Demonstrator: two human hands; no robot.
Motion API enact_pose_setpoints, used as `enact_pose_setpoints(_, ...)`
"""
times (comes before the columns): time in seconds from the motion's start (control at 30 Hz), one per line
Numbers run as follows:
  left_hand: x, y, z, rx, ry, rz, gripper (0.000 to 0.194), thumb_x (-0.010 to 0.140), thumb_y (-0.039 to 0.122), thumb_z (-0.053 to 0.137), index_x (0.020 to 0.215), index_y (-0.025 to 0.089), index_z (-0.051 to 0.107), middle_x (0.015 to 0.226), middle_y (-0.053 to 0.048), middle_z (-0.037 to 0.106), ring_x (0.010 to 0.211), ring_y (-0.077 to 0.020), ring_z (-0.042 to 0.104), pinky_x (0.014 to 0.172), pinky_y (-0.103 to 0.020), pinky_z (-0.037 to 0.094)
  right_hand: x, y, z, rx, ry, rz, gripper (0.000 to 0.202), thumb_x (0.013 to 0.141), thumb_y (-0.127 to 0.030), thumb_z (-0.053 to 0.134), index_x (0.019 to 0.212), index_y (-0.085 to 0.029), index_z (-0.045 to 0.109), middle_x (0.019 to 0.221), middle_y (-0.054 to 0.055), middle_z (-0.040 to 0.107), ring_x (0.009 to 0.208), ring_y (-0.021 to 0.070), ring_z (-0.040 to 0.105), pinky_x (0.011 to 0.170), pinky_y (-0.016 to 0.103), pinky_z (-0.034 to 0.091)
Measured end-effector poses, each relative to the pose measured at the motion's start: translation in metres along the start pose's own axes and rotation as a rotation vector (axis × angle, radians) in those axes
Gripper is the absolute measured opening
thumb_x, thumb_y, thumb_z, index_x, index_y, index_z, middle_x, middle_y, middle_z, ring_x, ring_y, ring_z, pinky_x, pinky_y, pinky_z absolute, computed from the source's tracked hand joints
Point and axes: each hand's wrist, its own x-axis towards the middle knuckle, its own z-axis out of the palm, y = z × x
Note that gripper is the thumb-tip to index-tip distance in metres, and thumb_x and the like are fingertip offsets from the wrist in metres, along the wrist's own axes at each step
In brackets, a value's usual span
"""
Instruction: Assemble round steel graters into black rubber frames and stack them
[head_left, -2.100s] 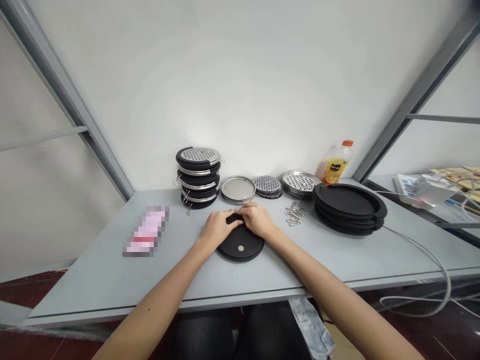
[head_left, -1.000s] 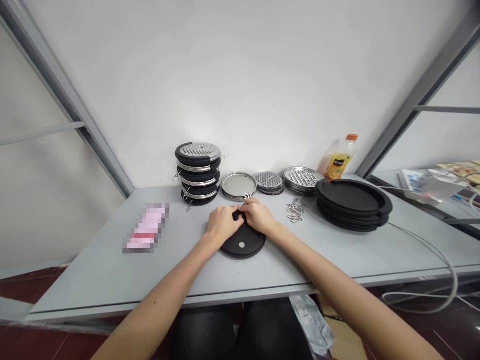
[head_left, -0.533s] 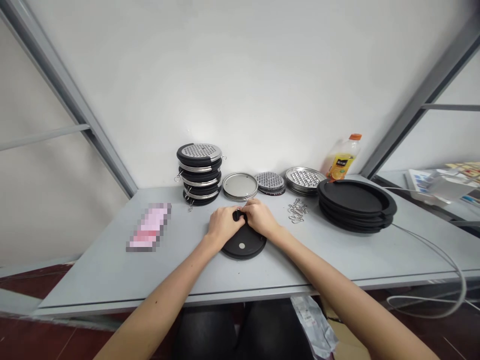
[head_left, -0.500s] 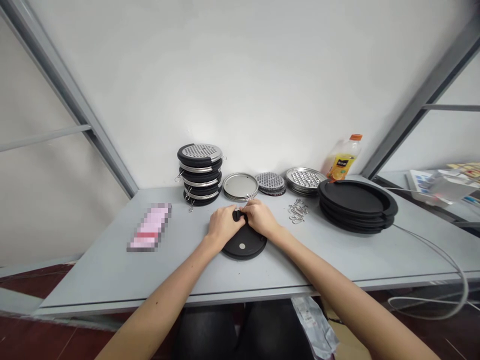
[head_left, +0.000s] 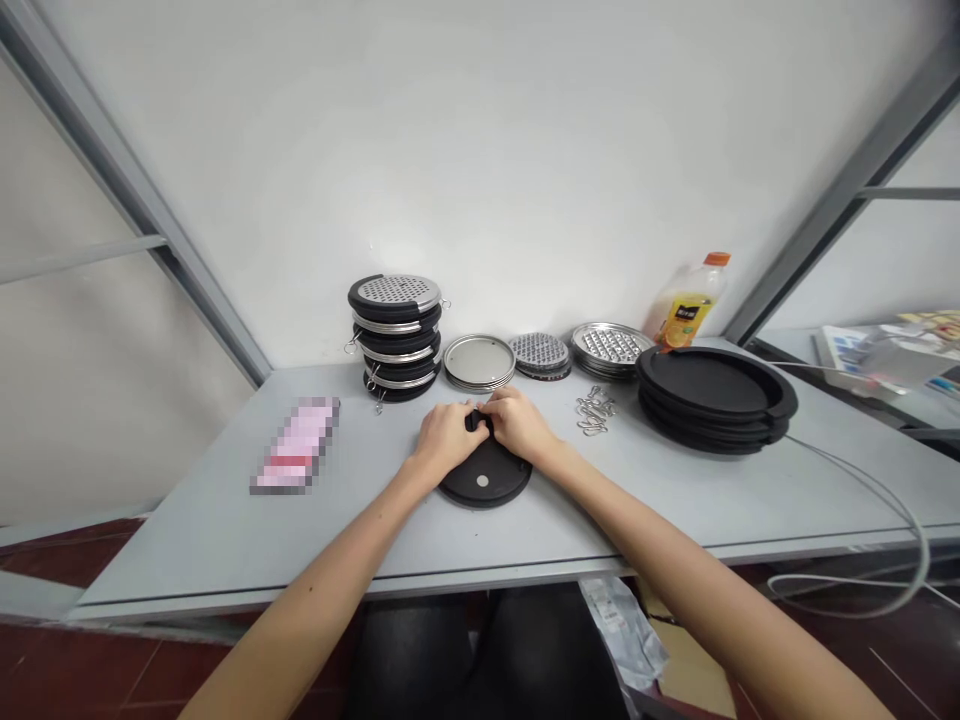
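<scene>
On the left of the grey table (head_left: 202, 530) lies one oblong pink item (head_left: 300, 445), its detail hidden by pixelation. Next comes one tall stack of black-rimmed discs (head_left: 396, 335), topped by a perforated metal plate; four wire hooks stick out from its sides, but the exact number of layers is hard to tell.

Nearer the table's front edge is the left hand (head_left: 448, 437), closed on the far left rim of one black disc (head_left: 491, 462), its thumb bent inward over the surface. The disc lies flat on the table, below and between the two hands, its near half uncovered and marked by one pale round spot (head_left: 482, 481). Behind it sits one low pile of plain metal lids (head_left: 480, 360). The right hand (head_left: 519, 425) is closed on the far right rim, its fingertips close to those of the left; whether anything small is pinched there cannot be made out.

Farther right are two piles of grater plates, a smaller one (head_left: 540, 352) and a larger one (head_left: 611, 347), with one tangled heap of wire clips (head_left: 595, 410) in front, too jumbled to count. One orange-capped bottle (head_left: 690, 310) stands behind one stack of black trays (head_left: 714, 395), at least three deep.
</scene>
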Motion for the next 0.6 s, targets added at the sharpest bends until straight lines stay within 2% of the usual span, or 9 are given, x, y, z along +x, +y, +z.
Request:
enact_pose_setpoints(0.27, 0.0, 0.006, -0.002, 0.033, -0.007, 0.058, 0.04, 0.083, 0.027, 0.056, 0.121, 0.016, 0.065, 0.11, -0.013, 0.07, 0.099, -0.0293, 0.067, 0.084, -0.035, 0.049, -0.002, 0.004, 0.001, 0.108, 0.04, 0.055, 0.032, 0.074, 0.0, 0.047, 0.077, -0.016, 0.074, 0.074, 0.008, 0.065, 0.074, 0.0193, 0.058, 0.067, 0.026, 0.043)
enact_pose_setpoints(0.43, 0.0, 0.006, 0.0, 0.02, -0.008, 0.091, 0.039, 0.083, 0.023, 0.055, 0.119, 0.016, 0.066, 0.112, -0.014, 0.07, 0.101, -0.0308, 0.066, 0.087, -0.038, 0.049, -0.004, 0.011, -0.002, 0.233, 0.061, 0.096, 0.03, 0.076, -0.001, 0.048, 0.083, -0.015, 0.074, 0.081, 0.008, 0.07, 0.078, 0.0194, 0.062, 0.074, 0.028, 0.046)
enact_pose_setpoints(0.6, -0.001, -0.003, 0.005, -0.116, 0.045, 0.127, 0.04, 0.082, 0.021, 0.056, 0.121, 0.016, 0.064, 0.118, -0.013, 0.067, 0.107, -0.0294, 0.064, 0.093, -0.037, 0.048, 0.0, 0.017, -0.004, 0.382, 0.063, 0.146, 0.027, 0.08, -0.006, 0.051, 0.09, -0.017, 0.074, 0.094, 0.008, 0.073, 0.088, 0.021, 0.066, 0.082, 0.032, 0.049)
